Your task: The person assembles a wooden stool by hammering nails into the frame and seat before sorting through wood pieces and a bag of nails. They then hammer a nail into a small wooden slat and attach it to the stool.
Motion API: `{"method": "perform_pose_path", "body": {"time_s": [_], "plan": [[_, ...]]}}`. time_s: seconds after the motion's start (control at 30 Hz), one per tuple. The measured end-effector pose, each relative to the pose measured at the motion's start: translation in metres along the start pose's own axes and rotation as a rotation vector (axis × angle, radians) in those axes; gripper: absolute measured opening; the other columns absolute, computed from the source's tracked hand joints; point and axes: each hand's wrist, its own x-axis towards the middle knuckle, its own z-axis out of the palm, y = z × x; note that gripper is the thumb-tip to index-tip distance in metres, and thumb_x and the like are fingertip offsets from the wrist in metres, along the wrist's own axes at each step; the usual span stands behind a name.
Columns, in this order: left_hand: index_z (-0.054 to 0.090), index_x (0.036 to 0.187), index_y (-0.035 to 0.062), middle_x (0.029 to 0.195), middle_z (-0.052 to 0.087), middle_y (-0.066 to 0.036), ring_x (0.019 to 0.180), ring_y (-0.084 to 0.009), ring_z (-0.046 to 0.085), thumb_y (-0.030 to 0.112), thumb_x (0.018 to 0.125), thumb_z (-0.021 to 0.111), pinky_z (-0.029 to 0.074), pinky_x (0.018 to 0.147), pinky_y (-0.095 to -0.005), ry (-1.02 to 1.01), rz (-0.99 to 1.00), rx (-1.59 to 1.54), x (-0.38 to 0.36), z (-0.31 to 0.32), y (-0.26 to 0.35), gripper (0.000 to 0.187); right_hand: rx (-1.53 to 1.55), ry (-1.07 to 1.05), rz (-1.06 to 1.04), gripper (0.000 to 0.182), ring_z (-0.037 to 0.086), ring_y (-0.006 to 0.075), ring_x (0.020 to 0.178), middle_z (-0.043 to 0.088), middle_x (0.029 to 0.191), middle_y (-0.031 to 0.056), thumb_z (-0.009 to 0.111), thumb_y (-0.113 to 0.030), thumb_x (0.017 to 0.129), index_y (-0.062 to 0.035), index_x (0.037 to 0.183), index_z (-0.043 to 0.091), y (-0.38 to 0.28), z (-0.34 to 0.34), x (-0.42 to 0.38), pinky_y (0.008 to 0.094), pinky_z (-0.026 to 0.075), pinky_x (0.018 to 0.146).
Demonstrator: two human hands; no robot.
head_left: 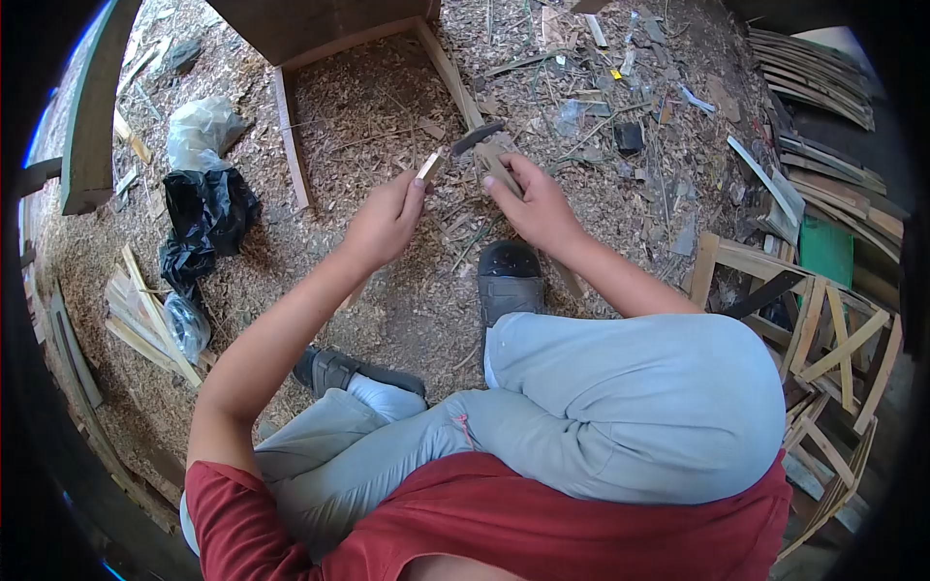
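My left hand (387, 215) is closed around a light strip of wood (429, 168), whose pale end sticks out past the thumb. A lower part of it seems to show beneath my wrist. My right hand (539, 205) grips a hammer by its wooden handle (504, 179), close below the dark metal head (478, 138). The head is near the end of the wood strip, with a small gap between them. Just beyond both hands, a wooden piece of furniture (334, 44) with slim legs (292, 145) rests on the ground.
Wood shavings and scraps cover the ground. To the left lie a black plastic bag (205, 213), a clear bag (201, 133) and a pile of wood strips (150, 315). Wooden frames (823, 334) and stacked slats (809, 77) stand at the right. My shoes (510, 281) are below the hands.
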Motion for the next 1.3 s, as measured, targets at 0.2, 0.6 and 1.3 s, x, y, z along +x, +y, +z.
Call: {"method": "perform_pose_path", "body": {"time_s": [0.2, 0.6, 1.3], "plan": [[0.058, 0.101, -0.0002, 0.076, 0.065, -0.015, 0.068, -0.0304, 0.067, 0.029, 0.119, 0.042, 0.053, 0.067, -0.046, 0.021, -0.1, -0.224, -0.01, 0.011, 0.026, 0.038, -0.045, -0.002, -0.034, 0.044, 0.07, 0.0216, 0.075, 0.071, 0.084, 0.0113, 0.08, -0.04, 0.097, -0.0016, 0.115, 0.069, -0.026, 0.002, 0.009, 0.0395, 0.055, 0.071], [0.041, 0.136, 0.0058, 0.1, 0.067, -0.014, 0.071, -0.0211, 0.066, 0.019, 0.111, 0.038, 0.061, 0.058, -0.0344, -0.128, -0.704, -0.934, 0.001, -0.002, 0.022, 0.028, -0.179, 0.065, -0.145, 0.041, 0.07, 0.0328, 0.078, 0.071, 0.091, 0.0186, 0.074, -0.037, 0.1, -0.0033, 0.122, 0.066, -0.018, 0.006, 0.003, 0.0439, 0.054, 0.074], [0.008, 0.166, 0.0165, 0.139, 0.054, -0.033, 0.109, -0.0555, 0.073, 0.039, 0.114, 0.055, 0.072, 0.086, -0.0502, -0.394, -0.987, -1.21, -0.01, -0.095, -0.008, 0.073, -0.067, -0.115, 0.051, 0.027, 0.06, 0.011, 0.076, 0.066, 0.085, 0.0025, 0.069, -0.024, 0.106, -0.0017, 0.122, 0.07, -0.002, 0.022, 0.008, 0.0326, 0.049, 0.07]]}}
